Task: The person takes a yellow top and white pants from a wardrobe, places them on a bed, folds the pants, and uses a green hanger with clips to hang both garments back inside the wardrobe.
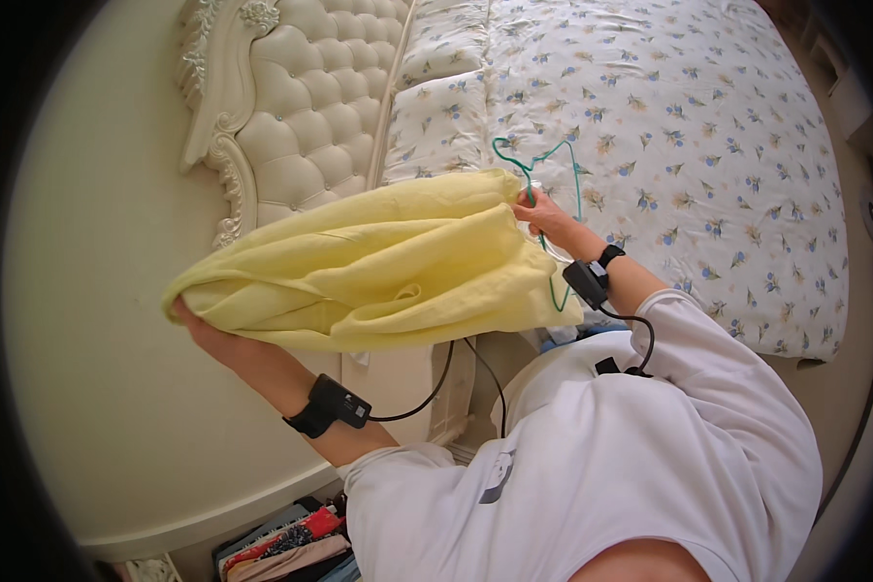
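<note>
A pale yellow garment point(359, 267) stretches across in front of me, bunched in long folds; its exact kind does not show. My left hand point(186, 315) holds its left end up, with the fingers mostly hidden under the cloth. At the other end, my right hand point(538, 213) is closed on a thin green clothes hanger point(574, 173). The hanger's hook stands out above the hand, and part of its frame passes beside the garment's right edge. The garment hangs between both hands, above the floor.
A bed point(669, 165) with flowered white bedding lies to the right. Its cream tufted headboard point(310, 107) stands near the wall. Folded clothes point(286, 543) are stacked at lower left. Beneath the garment is a pale cabinet point(412, 388). Black cables run from my wrist devices.
</note>
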{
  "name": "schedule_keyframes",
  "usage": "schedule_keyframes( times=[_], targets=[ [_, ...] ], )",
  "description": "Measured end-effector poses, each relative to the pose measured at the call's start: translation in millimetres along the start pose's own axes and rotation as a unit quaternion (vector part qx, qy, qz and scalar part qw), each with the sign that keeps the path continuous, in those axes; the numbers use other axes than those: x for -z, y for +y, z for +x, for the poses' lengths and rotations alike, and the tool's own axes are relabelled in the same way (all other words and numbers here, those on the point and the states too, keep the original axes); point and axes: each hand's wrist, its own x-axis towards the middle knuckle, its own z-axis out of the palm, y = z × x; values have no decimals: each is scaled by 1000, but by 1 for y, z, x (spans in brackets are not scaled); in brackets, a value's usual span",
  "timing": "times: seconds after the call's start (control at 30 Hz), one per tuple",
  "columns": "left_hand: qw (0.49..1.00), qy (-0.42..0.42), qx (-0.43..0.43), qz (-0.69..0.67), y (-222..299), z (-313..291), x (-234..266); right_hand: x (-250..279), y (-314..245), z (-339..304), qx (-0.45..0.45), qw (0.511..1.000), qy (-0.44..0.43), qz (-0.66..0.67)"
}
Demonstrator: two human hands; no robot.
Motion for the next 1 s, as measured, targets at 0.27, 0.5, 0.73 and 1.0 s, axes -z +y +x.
schedule_keyframes(
  times=[0.27,0.5,0.73,1.0],
  targets=[
    [853,28,383,-352,-110,-36,74,-29,-9,12,-18,995,-90,35],
    [921,-11,280,-273,-68,-22,56,-55,11,1,-53,990,-52,-117],
    [997,-15,-59,-40,-37,8,60,-43,75,8,-90,986,-56,-128],
    [988,87,-106,66,-36,36,91,-75,42,-3,-76,983,-90,-144]
  ],
)
